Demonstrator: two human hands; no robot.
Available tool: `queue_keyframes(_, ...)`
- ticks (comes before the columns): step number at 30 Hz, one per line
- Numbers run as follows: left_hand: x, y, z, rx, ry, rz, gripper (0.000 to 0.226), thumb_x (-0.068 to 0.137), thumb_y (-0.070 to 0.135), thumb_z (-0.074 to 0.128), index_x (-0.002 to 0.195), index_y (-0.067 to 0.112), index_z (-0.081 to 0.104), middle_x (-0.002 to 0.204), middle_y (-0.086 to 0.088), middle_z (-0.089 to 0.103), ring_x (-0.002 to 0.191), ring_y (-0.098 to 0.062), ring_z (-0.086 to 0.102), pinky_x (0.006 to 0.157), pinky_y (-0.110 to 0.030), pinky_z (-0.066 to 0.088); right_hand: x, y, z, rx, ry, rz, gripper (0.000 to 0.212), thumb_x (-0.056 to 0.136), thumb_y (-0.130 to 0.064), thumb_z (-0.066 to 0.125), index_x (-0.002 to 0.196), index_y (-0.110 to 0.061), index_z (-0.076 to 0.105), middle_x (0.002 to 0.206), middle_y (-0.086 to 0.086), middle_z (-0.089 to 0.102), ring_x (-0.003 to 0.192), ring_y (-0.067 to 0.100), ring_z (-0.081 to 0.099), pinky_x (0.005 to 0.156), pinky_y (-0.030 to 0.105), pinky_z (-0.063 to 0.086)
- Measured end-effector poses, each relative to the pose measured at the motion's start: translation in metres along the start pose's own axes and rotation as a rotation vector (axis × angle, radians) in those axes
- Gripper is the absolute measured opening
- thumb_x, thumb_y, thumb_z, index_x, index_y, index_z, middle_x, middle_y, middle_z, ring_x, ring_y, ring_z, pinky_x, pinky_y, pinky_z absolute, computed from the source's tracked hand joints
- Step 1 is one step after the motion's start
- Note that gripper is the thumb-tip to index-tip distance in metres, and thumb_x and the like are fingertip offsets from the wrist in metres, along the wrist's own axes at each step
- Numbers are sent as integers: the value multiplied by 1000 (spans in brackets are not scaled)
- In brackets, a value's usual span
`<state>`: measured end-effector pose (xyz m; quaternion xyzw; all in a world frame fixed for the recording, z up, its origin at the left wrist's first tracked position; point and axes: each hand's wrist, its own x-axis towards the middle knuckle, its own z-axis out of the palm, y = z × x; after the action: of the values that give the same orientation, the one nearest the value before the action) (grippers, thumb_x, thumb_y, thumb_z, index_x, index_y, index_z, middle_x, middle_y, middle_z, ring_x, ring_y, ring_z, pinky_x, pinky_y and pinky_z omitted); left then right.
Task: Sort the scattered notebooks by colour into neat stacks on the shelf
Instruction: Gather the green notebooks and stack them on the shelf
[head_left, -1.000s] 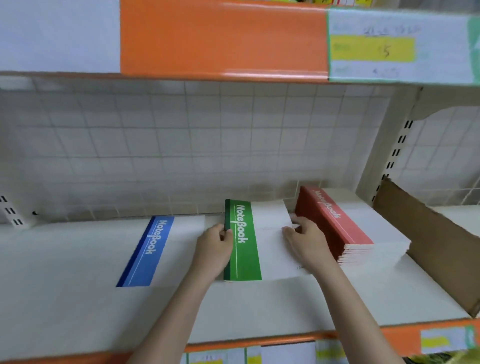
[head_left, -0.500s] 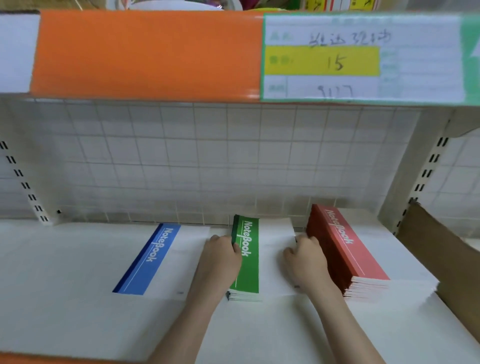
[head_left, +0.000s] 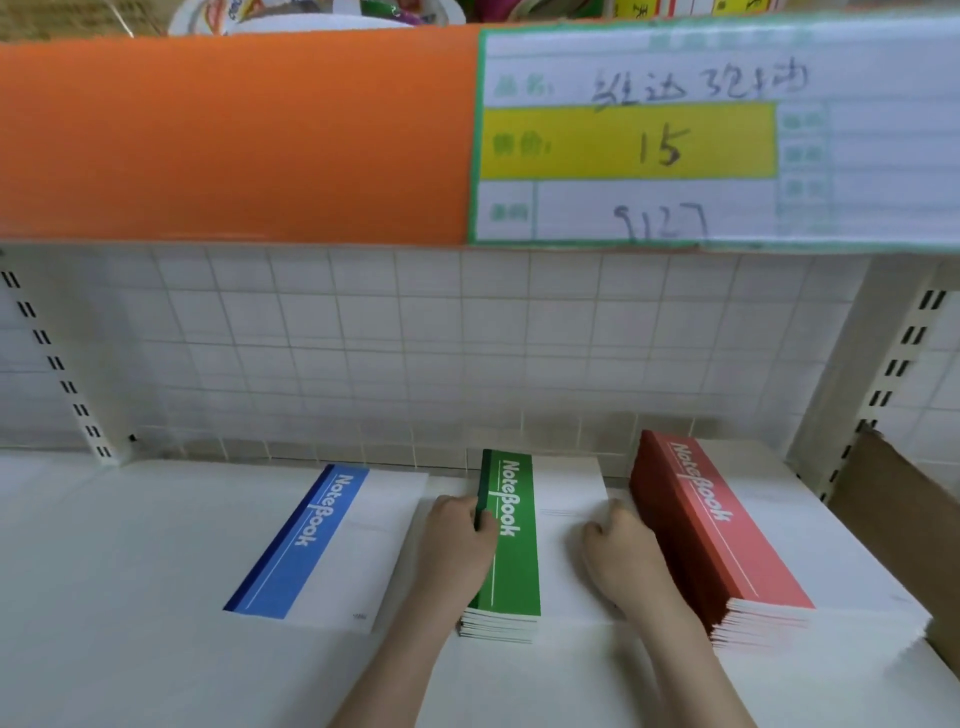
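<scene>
Green notebook stack (head_left: 511, 545) on the shelf (head_left: 130, 597), clasped between left hand (head_left: 457, 545) on its spine and right hand (head_left: 623, 561) on its open edge; thin, slippery covers likely slide, so squeeze both long sides.

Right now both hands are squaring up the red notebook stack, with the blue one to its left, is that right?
Not quite. In the head view the left hand and right hand are on the green notebook stack in the middle, not the red notebook stack, which lies to its right. The blue notebook lies to the left.
</scene>
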<state>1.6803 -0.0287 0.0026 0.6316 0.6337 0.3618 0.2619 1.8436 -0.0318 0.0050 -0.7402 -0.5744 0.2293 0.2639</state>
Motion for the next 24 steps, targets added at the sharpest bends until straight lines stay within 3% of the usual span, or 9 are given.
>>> queue_keyframes(3,0,-3,5,-148,6,-86,29,99,13,39,96,3,65,78,-7,67,60,-16,55,50,-21,38,4,1,0,153,-65,9,27,97,-17,40,120,-3,43,102,8,50,77,16,41,58,30,32)
queue_keyframes(5,2,-4,8,-245,16,-140,30,99,11,37,94,-2,63,73,-9,62,61,-19,53,55,-23,36,6,3,1,213,-89,19,20,97,-17,40,114,-8,42,98,5,45,71,11,40,53,20,31)
queue_keyframes(8,4,-6,12,-297,26,-171,30,98,9,35,93,-3,62,78,-19,64,67,-23,54,63,-29,38,7,7,2,284,-100,36,11,95,-16,41,103,-9,44,95,5,53,71,9,46,55,21,36)
queue_keyframes(11,4,-8,16,-278,43,-159,31,98,9,34,88,-1,62,69,-11,59,61,-21,50,58,-28,36,7,9,2,323,-106,54,7,95,-17,43,100,-13,42,92,2,52,74,9,47,59,22,36)
queue_keyframes(17,4,-9,13,-269,30,-135,29,98,10,36,80,-1,56,63,-8,52,58,-20,45,58,-27,33,6,6,5,305,-104,61,19,95,-17,43,111,-8,45,100,4,55,78,11,48,68,28,38)
queue_keyframes(19,3,-9,10,-273,8,-128,30,99,12,37,84,-1,59,68,-12,58,62,-21,51,59,-27,36,4,4,3,275,-116,64,29,97,-20,43,122,-6,42,112,4,54,88,13,51,69,26,35)
queue_keyframes(21,3,-8,7,-278,-3,-121,32,100,15,37,83,2,60,71,-10,62,64,-21,55,59,-26,37,1,3,0,222,-114,54,47,98,-24,44,138,-3,32,130,11,49,115,24,49,77,22,32)
queue_keyframes(24,1,-8,4,-271,1,-111,34,101,21,36,84,5,61,74,-6,65,65,-18,58,59,-25,41,-5,4,-3,118,-24,-25,60,98,-29,44,146,0,23,149,17,34,136,30,35,102,25,31)
